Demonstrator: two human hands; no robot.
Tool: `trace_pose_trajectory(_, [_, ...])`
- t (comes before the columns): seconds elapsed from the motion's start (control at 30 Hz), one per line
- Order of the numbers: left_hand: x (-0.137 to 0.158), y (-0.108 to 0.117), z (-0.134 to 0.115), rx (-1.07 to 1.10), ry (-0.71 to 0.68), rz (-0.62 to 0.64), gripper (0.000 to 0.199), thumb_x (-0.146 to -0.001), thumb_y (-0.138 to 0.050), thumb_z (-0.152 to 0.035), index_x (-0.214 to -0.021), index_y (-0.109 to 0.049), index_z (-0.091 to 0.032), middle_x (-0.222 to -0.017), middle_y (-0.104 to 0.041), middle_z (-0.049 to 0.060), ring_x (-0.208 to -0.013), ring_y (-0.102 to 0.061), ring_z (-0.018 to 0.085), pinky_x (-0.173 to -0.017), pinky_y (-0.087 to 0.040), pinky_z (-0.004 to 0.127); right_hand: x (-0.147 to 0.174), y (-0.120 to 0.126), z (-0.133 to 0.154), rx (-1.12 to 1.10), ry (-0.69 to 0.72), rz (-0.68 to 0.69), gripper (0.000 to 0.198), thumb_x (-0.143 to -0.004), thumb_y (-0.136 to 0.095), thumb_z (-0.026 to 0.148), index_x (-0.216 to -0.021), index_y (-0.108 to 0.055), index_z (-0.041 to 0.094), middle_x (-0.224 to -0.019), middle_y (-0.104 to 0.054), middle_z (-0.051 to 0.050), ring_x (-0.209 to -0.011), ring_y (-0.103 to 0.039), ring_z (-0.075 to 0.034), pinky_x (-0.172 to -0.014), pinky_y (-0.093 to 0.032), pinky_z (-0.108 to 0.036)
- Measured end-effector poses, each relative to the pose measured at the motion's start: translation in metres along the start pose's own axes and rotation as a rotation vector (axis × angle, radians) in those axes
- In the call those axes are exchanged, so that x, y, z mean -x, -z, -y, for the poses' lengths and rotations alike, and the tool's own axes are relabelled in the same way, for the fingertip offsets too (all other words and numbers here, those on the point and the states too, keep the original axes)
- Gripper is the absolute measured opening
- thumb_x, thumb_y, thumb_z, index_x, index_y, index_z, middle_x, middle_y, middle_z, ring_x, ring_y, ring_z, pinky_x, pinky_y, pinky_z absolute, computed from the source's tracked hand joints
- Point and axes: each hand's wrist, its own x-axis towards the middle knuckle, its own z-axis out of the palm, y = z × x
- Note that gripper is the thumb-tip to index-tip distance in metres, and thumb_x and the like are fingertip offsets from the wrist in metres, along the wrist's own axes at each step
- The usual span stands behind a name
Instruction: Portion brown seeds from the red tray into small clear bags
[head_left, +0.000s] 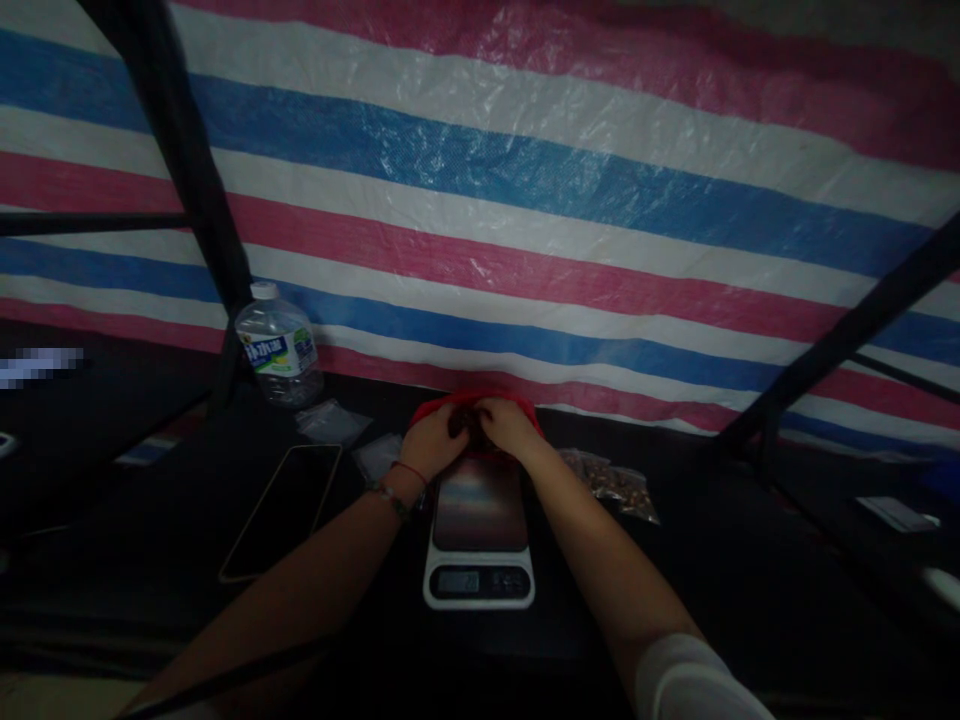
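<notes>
A red container (428,407), perhaps a bowl or a bag, stands behind a white kitchen scale (480,562), and dark brown contents show inside it. My left hand (437,440) reaches into it from the left with the fingers curled. From the right, my right hand (513,424) curls its fingers into the same brown contents. What the fingertips hold is hidden and dim. The scale has a metal plate and a lit display whose digits are too blurred to read. Left of the scale lie clear plastic bags (379,457). Small filled bags (631,492) of brown pieces lie right of my right forearm.
A phone (285,512) lies on the black table left of my left forearm. Behind it stands a large clear plastic bottle (280,350) with more flat clear bags (332,422) beside it. Dark metal posts (214,240) rise at both sides before a striped plastic sheet (525,220).
</notes>
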Motion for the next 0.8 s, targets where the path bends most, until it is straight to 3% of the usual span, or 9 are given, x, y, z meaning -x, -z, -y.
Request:
trace_pose_trajectory(0.13, [0.001, 0.004, -0.003, -0.039, 0.061, 0.012, 0.036, -0.083, -0.053, -0.041, -0.112, -0.055, -0.020, -0.099, -0.069, 0.009, -0.091, -0.066, 0.024, -0.077, -0.048, 0.031, 0.008, -0.001, -0.002, 0.061, -0.003, 0.288, 0.035, -0.076, -0.068, 0.026, -0.110, -0.067, 0.019, -0.106, -0.069, -0.009, -0.090, -0.065, -0.021, -0.078, -0.048, -0.027])
trace_pose_trajectory(0.23, [0.002, 0.004, -0.005, -0.074, 0.082, 0.020, 0.037, -0.083, -0.054, -0.042, -0.113, -0.054, -0.020, -0.097, -0.069, 0.009, -0.089, -0.067, 0.024, -0.075, -0.048, 0.031, 0.008, -0.003, -0.002, 0.108, -0.029, 0.335, 0.021, -0.078, -0.066, 0.024, -0.097, -0.071, 0.018, -0.095, -0.072, -0.009, -0.080, -0.066, -0.020, -0.070, -0.048, -0.026])
trace_pose_trajectory(0.37, [0.001, 0.002, -0.003, -0.094, 0.071, 0.029, 0.037, -0.082, -0.054, -0.042, -0.112, -0.054, -0.019, -0.095, -0.069, 0.009, -0.088, -0.067, 0.025, -0.075, -0.048, 0.031, 0.004, -0.005, -0.004, 0.168, -0.170, 0.286, 0.022, -0.080, -0.056, 0.009, -0.092, -0.072, 0.017, -0.093, -0.072, -0.009, -0.078, -0.066, -0.018, -0.069, -0.047, -0.024])
trace_pose_trajectory(0.5, [0.000, 0.001, -0.003, -0.067, 0.042, 0.040, 0.035, -0.081, -0.057, -0.040, -0.109, -0.059, -0.020, -0.102, -0.068, 0.009, -0.096, -0.064, 0.024, -0.083, -0.048, 0.031, -0.002, -0.005, -0.006, 0.064, -0.224, 0.162, 0.026, -0.082, -0.054, 0.007, -0.098, -0.070, 0.018, -0.099, -0.072, -0.007, -0.088, -0.066, -0.018, -0.078, -0.048, -0.025])
trace_pose_trajectory(0.67, [-0.002, -0.001, -0.005, -0.022, -0.035, 0.076, 0.032, -0.079, -0.059, -0.036, -0.106, -0.064, -0.020, -0.106, -0.067, 0.009, -0.101, -0.062, 0.023, -0.089, -0.047, 0.032, -0.008, -0.009, 0.002, -0.136, -0.115, -0.090, 0.024, -0.086, -0.054, 0.011, -0.106, -0.067, 0.017, -0.108, -0.069, -0.007, -0.101, -0.063, -0.017, -0.091, -0.046, -0.029])
trace_pose_trajectory(0.8, [-0.003, -0.005, -0.003, -0.025, -0.058, 0.051, 0.031, -0.081, -0.056, -0.037, -0.105, -0.064, -0.019, -0.105, -0.068, 0.010, -0.096, -0.063, 0.023, -0.084, -0.048, 0.031, -0.006, -0.013, 0.011, -0.154, 0.004, -0.088, 0.023, -0.083, -0.057, 0.009, -0.101, -0.069, 0.017, -0.106, -0.069, -0.007, -0.102, -0.062, -0.018, -0.094, -0.045, -0.031])
